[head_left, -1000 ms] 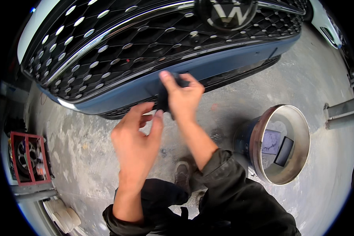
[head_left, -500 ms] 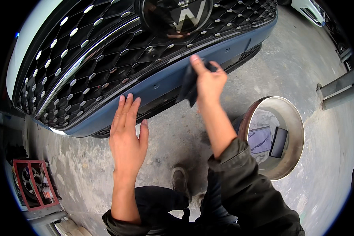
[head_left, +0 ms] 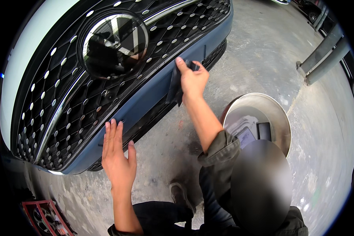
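Even, fairly bright light washes the mottled grey concrete floor (head_left: 259, 51), palest at the right, with soft shadow around the dark brown shoe (head_left: 179, 194). Glare and reflections streak the glossy black round badge (head_left: 113, 43); the curved chrome strip (head_left: 62, 107) gleams. A smooth grey oval blur (head_left: 261, 185) masks the lower right. Fisheye distortion bends edges toward a black, blue-fringed rim.

Left hand (head_left: 119, 165) observed palm down, fingers extended, fingertips on the blue-grey bumper strip (head_left: 143, 103) below a black mesh grille (head_left: 102, 96). Right hand (head_left: 194, 84) grips a dark sheet (head_left: 174, 87) at the same strip. An open round drum (head_left: 289, 131), containing a dark rectangular block (head_left: 264, 131), stands to the right.
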Available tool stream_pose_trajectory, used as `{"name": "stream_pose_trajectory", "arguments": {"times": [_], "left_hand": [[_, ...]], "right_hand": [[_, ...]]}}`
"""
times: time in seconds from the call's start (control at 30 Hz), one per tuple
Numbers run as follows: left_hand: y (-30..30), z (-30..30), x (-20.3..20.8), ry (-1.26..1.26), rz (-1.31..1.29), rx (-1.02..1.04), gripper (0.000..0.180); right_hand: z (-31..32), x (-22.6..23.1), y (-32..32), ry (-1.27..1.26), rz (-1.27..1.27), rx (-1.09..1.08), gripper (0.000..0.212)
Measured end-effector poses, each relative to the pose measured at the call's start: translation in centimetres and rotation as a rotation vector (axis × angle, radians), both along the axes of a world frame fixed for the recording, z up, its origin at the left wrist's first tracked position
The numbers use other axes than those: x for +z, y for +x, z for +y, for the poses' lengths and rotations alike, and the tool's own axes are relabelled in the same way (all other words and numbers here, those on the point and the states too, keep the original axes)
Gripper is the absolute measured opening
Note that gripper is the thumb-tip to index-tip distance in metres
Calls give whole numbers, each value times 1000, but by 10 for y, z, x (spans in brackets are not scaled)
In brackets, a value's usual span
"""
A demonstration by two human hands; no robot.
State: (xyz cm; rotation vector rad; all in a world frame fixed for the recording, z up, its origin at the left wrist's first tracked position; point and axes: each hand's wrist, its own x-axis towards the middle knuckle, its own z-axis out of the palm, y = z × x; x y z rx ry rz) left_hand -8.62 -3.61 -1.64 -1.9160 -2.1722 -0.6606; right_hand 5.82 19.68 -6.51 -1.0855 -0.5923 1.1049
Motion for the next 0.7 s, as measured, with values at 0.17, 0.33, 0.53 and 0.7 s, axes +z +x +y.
{"name": "stream_pose_trajectory", "arguments": {"times": [0.17, 0.33, 0.53, 0.7], "left_hand": [[-4, 0, 1, 9, -4, -12, 56], [4, 4, -1, -3, -29, 8, 56], [3, 3, -1, -8, -42, -23, 56], [3, -2, 2, -45, -37, -27, 54]], "right_hand": [[46, 8, 31, 47, 144, 1, 27], [25, -19, 9, 15, 63, 25, 59], [89, -1, 65, 45, 10, -43, 42], [50, -7, 28, -46, -37, -139, 51]]}}
